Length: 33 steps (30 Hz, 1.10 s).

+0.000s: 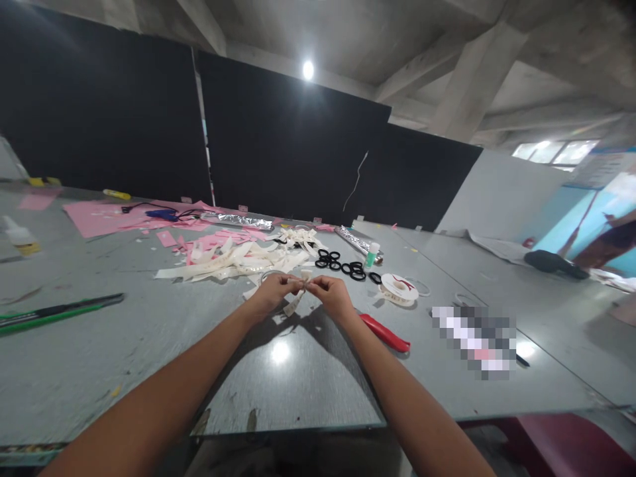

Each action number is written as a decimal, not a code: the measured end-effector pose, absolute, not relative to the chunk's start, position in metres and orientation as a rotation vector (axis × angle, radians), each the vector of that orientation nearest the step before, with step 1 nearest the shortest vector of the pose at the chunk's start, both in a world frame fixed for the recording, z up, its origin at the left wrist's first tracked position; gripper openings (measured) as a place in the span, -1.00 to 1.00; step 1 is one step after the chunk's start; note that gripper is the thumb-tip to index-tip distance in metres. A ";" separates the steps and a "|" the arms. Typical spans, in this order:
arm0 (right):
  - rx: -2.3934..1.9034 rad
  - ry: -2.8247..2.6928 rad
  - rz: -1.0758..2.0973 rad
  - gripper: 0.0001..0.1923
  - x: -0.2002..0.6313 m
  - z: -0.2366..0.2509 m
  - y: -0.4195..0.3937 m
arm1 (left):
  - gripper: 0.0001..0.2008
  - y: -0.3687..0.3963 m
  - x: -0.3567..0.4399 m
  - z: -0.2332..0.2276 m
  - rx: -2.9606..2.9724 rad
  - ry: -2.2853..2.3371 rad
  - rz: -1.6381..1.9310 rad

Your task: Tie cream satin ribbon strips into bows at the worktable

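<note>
Grey and scuffed, the tabletop runs back to black panels under a bare concrete ceiling. Near its middle, the left hand and right hand meet, fingers pinched narrow on a small cream ribbon piece held between them just above the surface. Behind the hands lies a heap of cream strips, with pink scraps toward the far left edge. Black rings sit beyond the right hand, a ribbon spool to their right. Red-handled scissors lie just beside the right wrist. A green tool rests near the left edge.
</note>
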State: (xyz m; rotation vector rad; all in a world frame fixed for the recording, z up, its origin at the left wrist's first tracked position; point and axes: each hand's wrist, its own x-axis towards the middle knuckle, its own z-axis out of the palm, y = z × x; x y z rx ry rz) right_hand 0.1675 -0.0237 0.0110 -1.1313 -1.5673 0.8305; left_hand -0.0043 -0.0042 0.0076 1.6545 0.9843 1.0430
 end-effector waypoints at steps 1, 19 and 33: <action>-1.131 -1.566 0.824 -0.71 0.167 0.011 -0.025 | -0.70 -0.004 -0.004 0.007 1.663 0.978 1.043; -1.079 -1.416 1.131 -0.70 0.166 0.013 -0.028 | -0.65 -0.006 -0.002 0.008 1.640 0.945 1.068; -1.033 -1.376 1.048 -0.79 0.165 0.009 -0.022 | -0.68 -0.003 0.000 0.006 1.728 0.928 1.097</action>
